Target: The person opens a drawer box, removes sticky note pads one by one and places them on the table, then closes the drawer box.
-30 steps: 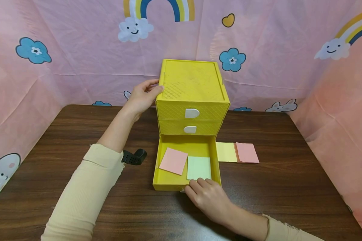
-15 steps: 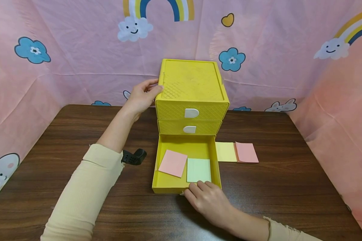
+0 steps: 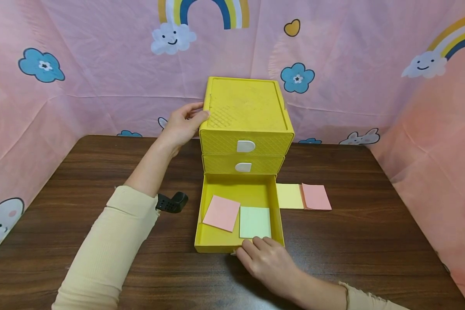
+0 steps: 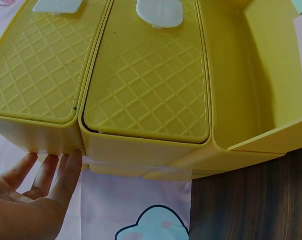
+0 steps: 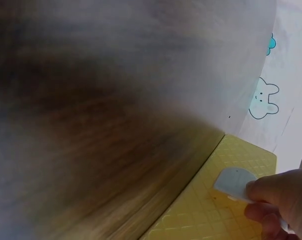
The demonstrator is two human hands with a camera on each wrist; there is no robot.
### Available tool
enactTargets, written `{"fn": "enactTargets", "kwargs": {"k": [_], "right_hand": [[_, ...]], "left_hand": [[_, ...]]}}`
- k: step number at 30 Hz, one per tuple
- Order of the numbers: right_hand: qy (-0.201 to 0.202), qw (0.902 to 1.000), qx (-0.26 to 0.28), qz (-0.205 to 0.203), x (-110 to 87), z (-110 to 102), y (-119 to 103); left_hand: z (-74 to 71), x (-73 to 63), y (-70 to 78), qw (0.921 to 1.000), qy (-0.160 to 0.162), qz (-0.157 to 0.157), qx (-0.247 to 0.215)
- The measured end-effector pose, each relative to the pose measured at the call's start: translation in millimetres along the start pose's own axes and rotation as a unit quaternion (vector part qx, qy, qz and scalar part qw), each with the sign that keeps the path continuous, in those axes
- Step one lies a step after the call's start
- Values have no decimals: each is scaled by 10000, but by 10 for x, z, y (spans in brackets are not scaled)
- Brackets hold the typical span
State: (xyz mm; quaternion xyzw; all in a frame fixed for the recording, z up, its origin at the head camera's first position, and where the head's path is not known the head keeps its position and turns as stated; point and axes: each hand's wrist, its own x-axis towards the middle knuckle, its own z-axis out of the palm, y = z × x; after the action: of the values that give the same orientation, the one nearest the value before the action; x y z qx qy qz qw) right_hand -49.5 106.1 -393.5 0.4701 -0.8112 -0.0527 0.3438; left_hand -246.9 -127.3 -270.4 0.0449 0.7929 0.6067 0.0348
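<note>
A yellow three-tier plastic drawer unit (image 3: 248, 103) stands on the table, its bottom drawer (image 3: 252, 185) pulled far out toward me. My left hand (image 3: 182, 127) rests against the unit's upper left side, thumb at the top edge; the left wrist view shows its fairly straight fingers (image 4: 66, 180) touching the side wall. At the bottom drawer's front, my right hand (image 3: 269, 262) pinches the white handle (image 5: 234, 181) between thumb and curled fingers. Inside that drawer lie a pink sticky-note pad (image 3: 221, 213) and a light green sticky-note pad (image 3: 255, 222), side by side.
Right of the drawer, a yellow note pad (image 3: 289, 196) and a pink note pad (image 3: 316, 197) lie on the dark wooden table (image 3: 364, 245). The two upper drawers, with white handles (image 3: 246, 146), are closed. A patterned pink cloth (image 3: 112, 64) hangs behind.
The bottom drawer has slid slightly farther out toward me, carrying both pads, with my right hand on its handle. My left hand has stayed at the unit's side.
</note>
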Motion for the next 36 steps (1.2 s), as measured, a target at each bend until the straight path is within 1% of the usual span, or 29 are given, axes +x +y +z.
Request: {"fn": "enactTargets", "kwargs": {"k": [7,15,20,26,36], "right_hand": [[100,9999,37,-3,26,-60,-15],[112,9999,-59,39,50,-100,-24],[116,9998,-152,74,52,-128,-29],[206,9998,-10,16,62,-182,-16],[160,9996,175,-139,123,-263,60]], "left_hand": [[1,-4,-6,9999,-19,13,-120],[2,10,-9,9999,-16,-30,-101],[1,7,-11,9999,-47,4,-95],[1,11,-3,9999,-53,-30,-96],[2,18,-2,9999,-38,-57,-141]]}}
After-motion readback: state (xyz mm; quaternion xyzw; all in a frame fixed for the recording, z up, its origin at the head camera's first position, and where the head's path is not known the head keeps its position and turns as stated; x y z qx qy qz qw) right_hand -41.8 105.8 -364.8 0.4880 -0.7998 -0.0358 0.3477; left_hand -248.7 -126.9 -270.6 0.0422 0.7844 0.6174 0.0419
